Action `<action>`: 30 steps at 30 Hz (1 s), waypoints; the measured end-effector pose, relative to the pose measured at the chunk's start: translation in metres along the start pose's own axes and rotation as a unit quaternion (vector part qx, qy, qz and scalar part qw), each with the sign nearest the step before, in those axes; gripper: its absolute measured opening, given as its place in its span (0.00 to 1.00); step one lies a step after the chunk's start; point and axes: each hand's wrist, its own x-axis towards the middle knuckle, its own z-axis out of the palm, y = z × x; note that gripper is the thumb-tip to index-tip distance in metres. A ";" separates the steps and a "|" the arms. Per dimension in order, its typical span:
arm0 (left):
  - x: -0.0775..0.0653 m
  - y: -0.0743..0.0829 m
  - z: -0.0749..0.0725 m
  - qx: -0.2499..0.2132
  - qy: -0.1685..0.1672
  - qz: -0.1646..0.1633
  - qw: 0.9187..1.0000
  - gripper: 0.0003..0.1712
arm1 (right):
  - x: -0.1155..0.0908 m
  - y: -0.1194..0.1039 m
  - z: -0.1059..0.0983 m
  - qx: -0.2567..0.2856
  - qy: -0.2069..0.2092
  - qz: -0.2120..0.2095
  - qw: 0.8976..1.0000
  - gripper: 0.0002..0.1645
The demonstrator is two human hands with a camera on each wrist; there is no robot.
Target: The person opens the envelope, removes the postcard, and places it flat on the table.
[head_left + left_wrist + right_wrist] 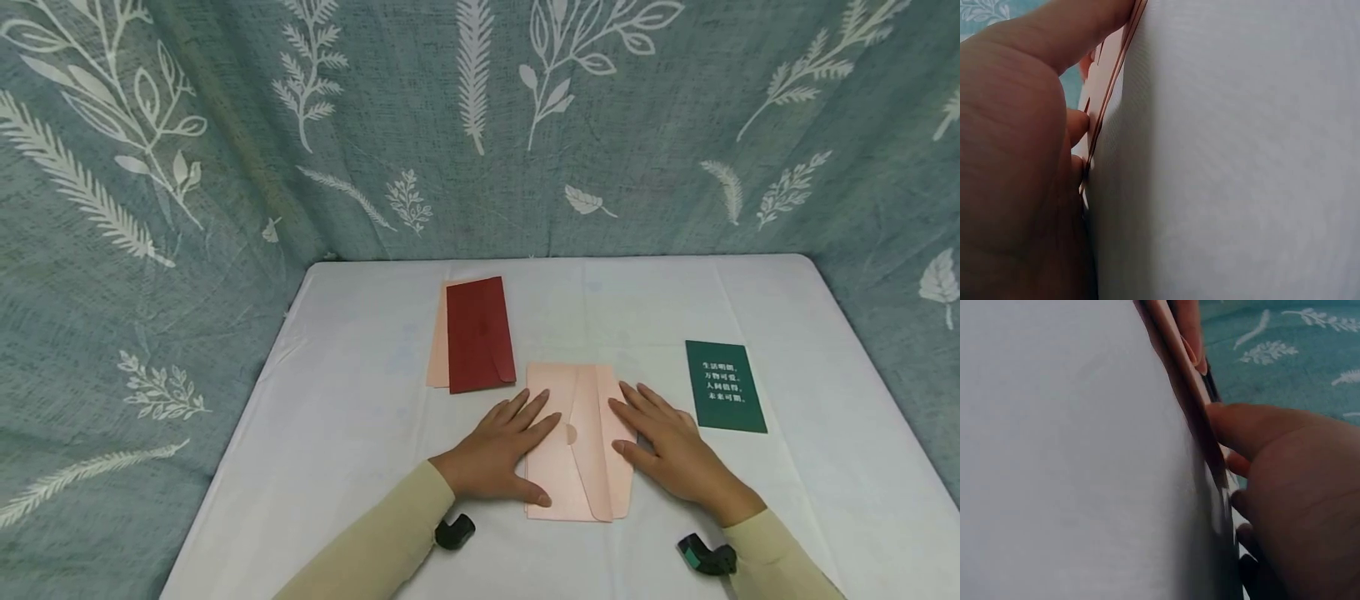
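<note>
- Head view: a pink envelope (585,454) lay flat in the lower middle of the frame, on the white-covered bench (360,408), with a further pink layer showing along its right side; whether that was a second envelope could not be told.
- The left hand (501,450) rested on the envelope's left part, fingers spread and thumb apart, pinching nothing. The right hand (671,450) touched the right side, its fingers fairly straight and slightly parted.
- A red envelope (482,337) overlapped a pale pink piece (438,354) at upper centre-left; a green card (727,387) lay just beyond the right hand.
- The likeliest trouble seemed to be slipping: uneven pressure from the two hands could shift the layers out of line, or crease the long flap.
- A wide sweep of the right hand might also nudge the green card.
- Left wrist view: the thumb reached the top, beside thin stacked pink edges; pushing sideways there could fan the layers apart.
- Right wrist view: the thumb tip met the pink edge near the centre-right. How hard it pressed could not be told; too much might bend that edge.
</note>
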 end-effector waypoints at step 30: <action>0.000 0.002 -0.001 0.012 0.004 -0.003 1.000 0.67 | 0.000 -0.056 0.045 -0.083 0.012 -0.040 0.996 0.58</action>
